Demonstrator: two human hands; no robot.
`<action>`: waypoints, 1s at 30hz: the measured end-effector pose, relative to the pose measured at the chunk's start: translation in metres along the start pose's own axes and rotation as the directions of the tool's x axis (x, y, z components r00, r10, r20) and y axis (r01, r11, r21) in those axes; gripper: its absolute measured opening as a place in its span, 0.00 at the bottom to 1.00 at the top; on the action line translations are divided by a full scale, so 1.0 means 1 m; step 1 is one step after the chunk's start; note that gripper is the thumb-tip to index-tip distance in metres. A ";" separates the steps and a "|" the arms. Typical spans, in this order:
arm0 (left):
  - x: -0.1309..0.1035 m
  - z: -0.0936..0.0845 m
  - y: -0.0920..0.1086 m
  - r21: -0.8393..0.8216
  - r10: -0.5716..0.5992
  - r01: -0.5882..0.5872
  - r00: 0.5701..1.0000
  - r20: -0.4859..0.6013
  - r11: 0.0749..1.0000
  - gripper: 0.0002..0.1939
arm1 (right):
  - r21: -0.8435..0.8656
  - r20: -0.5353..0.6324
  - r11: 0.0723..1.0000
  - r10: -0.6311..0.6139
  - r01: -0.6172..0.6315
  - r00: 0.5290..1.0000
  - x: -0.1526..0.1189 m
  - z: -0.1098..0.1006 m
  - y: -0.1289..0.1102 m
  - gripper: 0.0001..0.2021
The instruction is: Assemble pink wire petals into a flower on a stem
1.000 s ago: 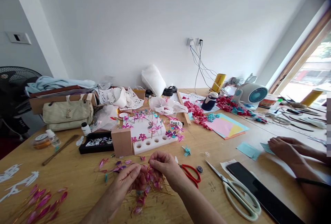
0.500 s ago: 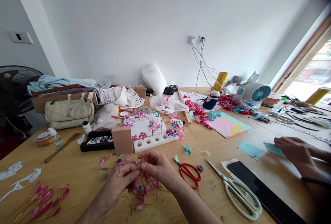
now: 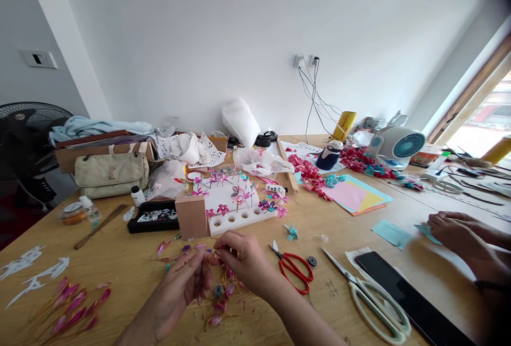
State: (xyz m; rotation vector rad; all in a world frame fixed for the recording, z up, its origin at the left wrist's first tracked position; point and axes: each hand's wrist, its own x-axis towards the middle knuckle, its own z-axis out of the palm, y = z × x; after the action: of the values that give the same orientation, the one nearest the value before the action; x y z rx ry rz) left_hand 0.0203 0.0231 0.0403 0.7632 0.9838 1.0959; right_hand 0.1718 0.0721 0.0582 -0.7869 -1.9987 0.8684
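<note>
My left hand (image 3: 187, 277) and my right hand (image 3: 245, 263) meet at the front of the table, fingertips almost touching. Between their fingers runs a thin gold wire stem (image 3: 210, 259), which both pinch; its ends are hidden by the fingers. Right below the hands lie loose pink petals on wires (image 3: 217, 318) and a small grey spool (image 3: 217, 290). More pink wired petals (image 3: 74, 303) are spread at the front left. Red-handled scissors (image 3: 295, 271) lie just right of my right hand, with a small dark bobbin (image 3: 312, 261) beside them.
Behind the hands stand a wooden block (image 3: 191, 217) and a white holder with round holes (image 3: 243, 219), pink wire flowers around it. At right are large white-handled scissors (image 3: 375, 303), a black phone-like slab (image 3: 411, 295) and another person's hands (image 3: 459, 239) on turquoise paper.
The view has shifted slightly, moving the scene to the right. My left fingers have straightened somewhat around the wire, and a pink petal seen earlier at my fingertips is now hidden.
</note>
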 end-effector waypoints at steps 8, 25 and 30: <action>0.006 -0.002 -0.001 0.191 0.109 -0.100 0.993 -0.037 0.976 0.15 | -0.204 0.030 0.978 -0.045 0.050 0.999 0.002 0.004 0.000 0.06; 0.002 0.003 0.014 0.290 0.251 -0.234 0.968 -0.021 0.928 0.14 | -0.301 0.026 0.932 -0.203 0.201 0.979 0.006 -0.002 -0.015 0.03; -0.005 0.004 0.017 0.200 0.234 -0.229 0.972 -0.003 0.953 0.15 | -0.208 -0.061 0.963 -0.189 0.173 0.980 0.008 -0.002 -0.016 0.06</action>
State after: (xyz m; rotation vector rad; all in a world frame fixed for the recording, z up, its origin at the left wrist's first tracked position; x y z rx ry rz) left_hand 0.0167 0.0228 0.0580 1.0493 1.0563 1.2239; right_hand 0.1656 0.0701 0.0749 -0.7248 -2.0708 0.5258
